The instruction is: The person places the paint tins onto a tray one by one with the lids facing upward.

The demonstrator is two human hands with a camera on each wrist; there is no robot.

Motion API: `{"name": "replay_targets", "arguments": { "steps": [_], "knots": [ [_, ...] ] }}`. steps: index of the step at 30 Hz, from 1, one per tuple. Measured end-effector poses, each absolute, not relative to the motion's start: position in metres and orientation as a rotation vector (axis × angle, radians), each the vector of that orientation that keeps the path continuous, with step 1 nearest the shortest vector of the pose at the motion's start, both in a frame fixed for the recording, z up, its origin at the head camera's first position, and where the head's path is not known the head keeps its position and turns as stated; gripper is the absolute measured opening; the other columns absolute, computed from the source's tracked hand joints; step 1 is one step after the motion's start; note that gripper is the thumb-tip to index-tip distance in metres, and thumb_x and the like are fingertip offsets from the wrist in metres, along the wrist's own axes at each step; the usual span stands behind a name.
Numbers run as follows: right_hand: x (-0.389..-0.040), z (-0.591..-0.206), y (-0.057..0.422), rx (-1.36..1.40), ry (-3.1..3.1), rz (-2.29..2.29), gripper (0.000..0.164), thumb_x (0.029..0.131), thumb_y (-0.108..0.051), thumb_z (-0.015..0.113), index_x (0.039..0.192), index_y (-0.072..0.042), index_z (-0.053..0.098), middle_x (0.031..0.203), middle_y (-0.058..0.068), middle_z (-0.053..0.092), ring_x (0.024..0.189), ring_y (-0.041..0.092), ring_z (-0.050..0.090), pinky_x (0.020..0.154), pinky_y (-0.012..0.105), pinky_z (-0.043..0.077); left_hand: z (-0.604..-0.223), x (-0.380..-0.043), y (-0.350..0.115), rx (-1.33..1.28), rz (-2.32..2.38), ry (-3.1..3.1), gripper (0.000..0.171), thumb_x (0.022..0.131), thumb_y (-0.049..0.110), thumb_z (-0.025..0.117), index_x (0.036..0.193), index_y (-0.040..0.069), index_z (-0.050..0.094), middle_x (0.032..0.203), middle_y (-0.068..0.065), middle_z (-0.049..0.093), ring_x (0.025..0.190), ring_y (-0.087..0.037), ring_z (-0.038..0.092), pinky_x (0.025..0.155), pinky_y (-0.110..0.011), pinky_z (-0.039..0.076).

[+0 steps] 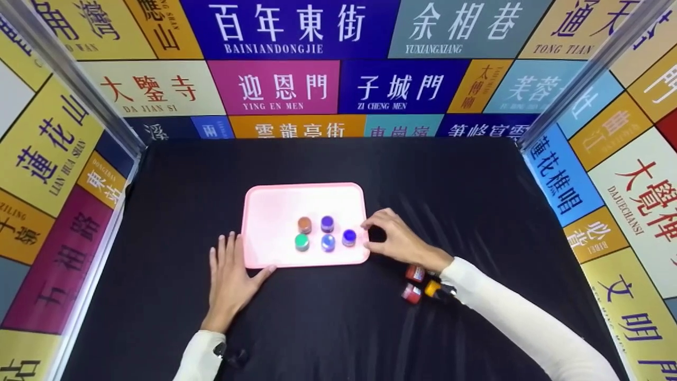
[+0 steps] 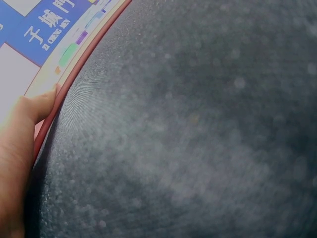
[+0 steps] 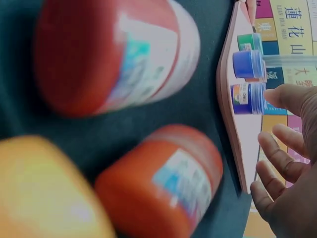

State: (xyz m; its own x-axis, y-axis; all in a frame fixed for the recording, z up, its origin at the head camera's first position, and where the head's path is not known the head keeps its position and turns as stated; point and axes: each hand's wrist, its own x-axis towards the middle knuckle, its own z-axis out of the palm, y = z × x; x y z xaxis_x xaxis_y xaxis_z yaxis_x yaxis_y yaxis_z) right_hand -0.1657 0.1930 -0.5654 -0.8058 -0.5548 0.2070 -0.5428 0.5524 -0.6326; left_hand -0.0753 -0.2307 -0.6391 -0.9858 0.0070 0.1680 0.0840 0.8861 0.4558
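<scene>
A pink tray [image 1: 275,211] lies on the black cloth. Towards its right side stand several small paint jars: brown-lidded [image 1: 304,224], green-lidded [image 1: 302,242], purple-lidded [image 1: 327,223], light blue [image 1: 328,243] and dark blue [image 1: 349,237]. My left hand [image 1: 230,280] is at the tray's front left corner, fingers straight along its left side. In the left wrist view its thumb [image 2: 42,105] touches the rim. My right hand [image 1: 394,235] is at the right rim, holding nothing, fingers loosely bent and apart. Its thumb [image 3: 285,96] is close to the dark blue jar; whether they touch I cannot tell.
Off the tray, below the right forearm, a red jar [image 1: 411,293], an orange-red jar [image 1: 415,273] and a yellow jar [image 1: 432,288] lie on the black cloth [image 1: 317,317]. Panels printed with large characters wall the table at the back [image 1: 285,87] and both sides.
</scene>
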Motion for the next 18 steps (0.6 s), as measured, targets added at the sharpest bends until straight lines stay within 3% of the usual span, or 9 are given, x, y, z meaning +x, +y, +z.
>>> {"name": "replay_targets", "arguments": {
  "steps": [18],
  "knots": [
    [-0.143, -0.560, 0.254, -0.798, 2.824, -1.223, 0.040, 0.086, -0.017, 0.094, 0.120, -0.002, 0.079, 0.119, 0.007, 0.075, 0.124, 0.030, 0.060, 0.108, 0.039, 0.048, -0.640, -0.074, -0.230, -0.068, -0.719, -2.895, 0.121, 0.090, 0.073, 0.077, 0.170, -0.004, 0.030, 0.178, -0.030, 0.024, 0.168, -0.049, 0.011, 0.136, -0.062, 0.001]
  ]
}}
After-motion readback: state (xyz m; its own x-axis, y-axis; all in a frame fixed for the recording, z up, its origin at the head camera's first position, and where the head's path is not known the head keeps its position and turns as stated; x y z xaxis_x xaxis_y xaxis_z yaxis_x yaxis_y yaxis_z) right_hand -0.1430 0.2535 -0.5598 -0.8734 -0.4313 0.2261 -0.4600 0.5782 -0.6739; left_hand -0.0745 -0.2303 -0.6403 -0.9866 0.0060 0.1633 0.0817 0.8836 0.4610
